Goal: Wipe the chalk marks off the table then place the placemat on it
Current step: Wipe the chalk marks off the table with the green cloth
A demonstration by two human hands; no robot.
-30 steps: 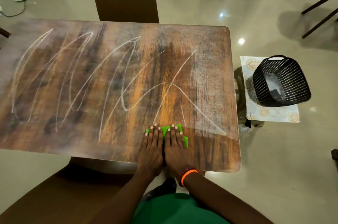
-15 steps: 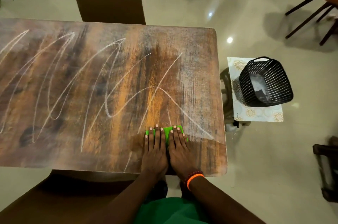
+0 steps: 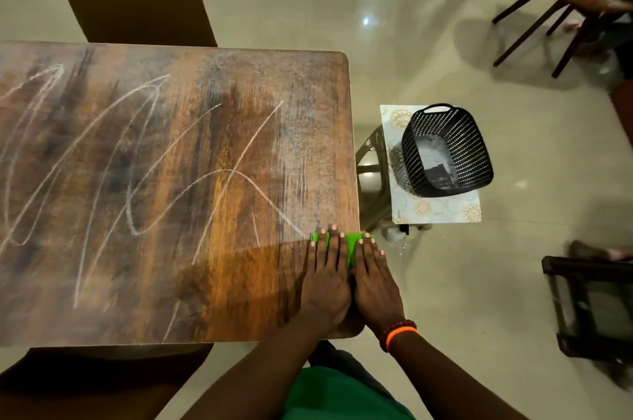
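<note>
Fingers [image 3: 337, 248] of both hands straight, flat, pressing green cloth [image 3: 351, 250] at table's [image 3: 205, 299] right edge, near corner. Left hand [image 3: 327, 282] beside right hand [image 3: 375, 282], touching. White chalk marks [image 3: 137, 173] looping across brown wood. Glossy tile floor [image 3: 411, 42]. Placemat [image 3: 442, 210] on stool beside table, under black basket [image 3: 445, 149]; contents unclear.
</note>
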